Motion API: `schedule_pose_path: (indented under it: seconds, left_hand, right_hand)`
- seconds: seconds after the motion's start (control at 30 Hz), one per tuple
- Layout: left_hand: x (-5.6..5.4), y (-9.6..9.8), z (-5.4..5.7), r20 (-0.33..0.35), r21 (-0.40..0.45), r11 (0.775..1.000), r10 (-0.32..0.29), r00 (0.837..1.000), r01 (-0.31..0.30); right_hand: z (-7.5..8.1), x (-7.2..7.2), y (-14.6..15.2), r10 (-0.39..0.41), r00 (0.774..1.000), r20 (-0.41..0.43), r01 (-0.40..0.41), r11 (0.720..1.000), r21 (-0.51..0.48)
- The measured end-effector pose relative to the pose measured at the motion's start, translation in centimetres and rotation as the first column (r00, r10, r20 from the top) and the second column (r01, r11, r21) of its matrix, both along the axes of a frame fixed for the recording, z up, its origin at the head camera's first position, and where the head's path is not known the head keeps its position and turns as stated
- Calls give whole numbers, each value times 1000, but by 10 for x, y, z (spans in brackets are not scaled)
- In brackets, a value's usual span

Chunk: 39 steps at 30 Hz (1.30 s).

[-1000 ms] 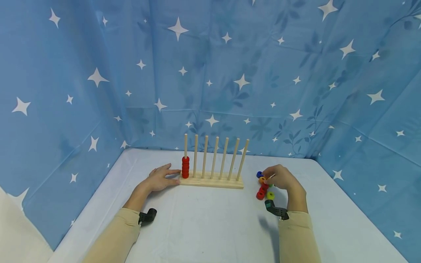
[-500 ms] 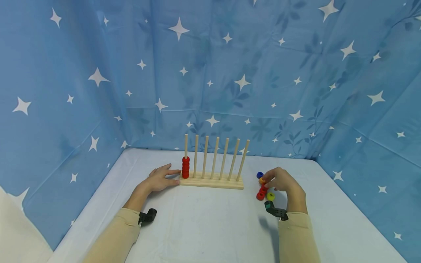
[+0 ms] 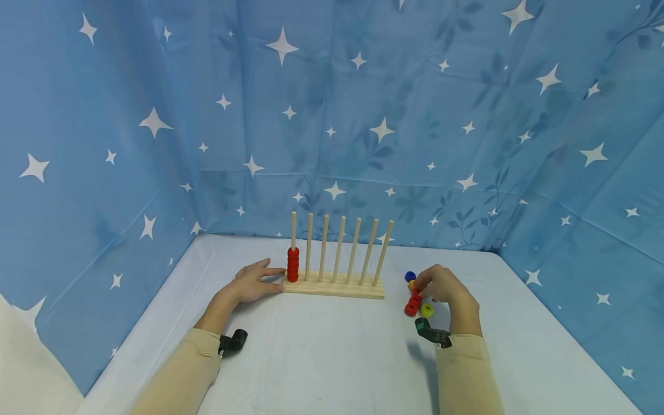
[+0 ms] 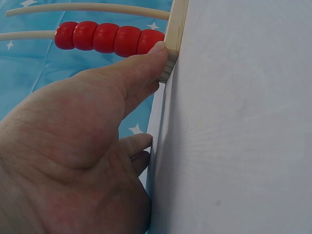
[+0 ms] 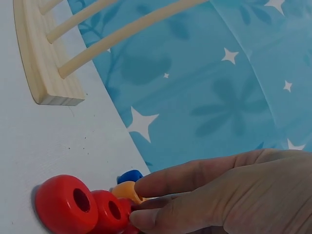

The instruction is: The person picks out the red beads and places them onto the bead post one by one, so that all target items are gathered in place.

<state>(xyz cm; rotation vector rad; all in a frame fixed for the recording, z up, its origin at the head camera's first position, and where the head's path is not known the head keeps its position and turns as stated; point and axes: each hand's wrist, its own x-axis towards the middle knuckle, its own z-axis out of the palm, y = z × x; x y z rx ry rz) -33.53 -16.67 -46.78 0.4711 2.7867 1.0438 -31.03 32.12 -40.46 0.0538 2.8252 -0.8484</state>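
Left hand (image 3: pixel 252 282) touches rack (image 3: pixel 334 289) — right hand (image 3: pixel 447 286) at beads (image 3: pixel 415 300).

Pale wooden rack (image 3: pixel 334 291) noted at centre of head view, flat base, seven upright pegs (image 3: pixel 339 248). Leftmost peg threaded with five stacked red beads (image 3: pixel 293 265). Right of centre, loose holed beads clustered: blue bead (image 3: pixel 410 276) uppermost, orange bead (image 5: pixel 127 189) partly covered, loose red beads (image 3: pixel 411 309) below, yellow bead (image 3: pixel 427 310) just beside.

Bright, even head view; dimmer wrist views.
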Motion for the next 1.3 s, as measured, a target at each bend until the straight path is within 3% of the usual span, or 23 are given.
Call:
schedule_pose_path:
  seconds: [0.67,0.9,1.3]
  left_hand:
    - [-1,1,-1,-1,8,1000,-4,1000,4]
    - [0,1,-1,1,5,1000,0,1000,0]
    - [-1,2,0,13,7,1000,-2,1000,2]
  right_hand:
    - [-12,-10,2,-21,999,33,19,998,58]
    - [-11,-10,1,-47,996,79,42,997,59]
    - [2,-3,3,-1,1000,7,0,996,93]
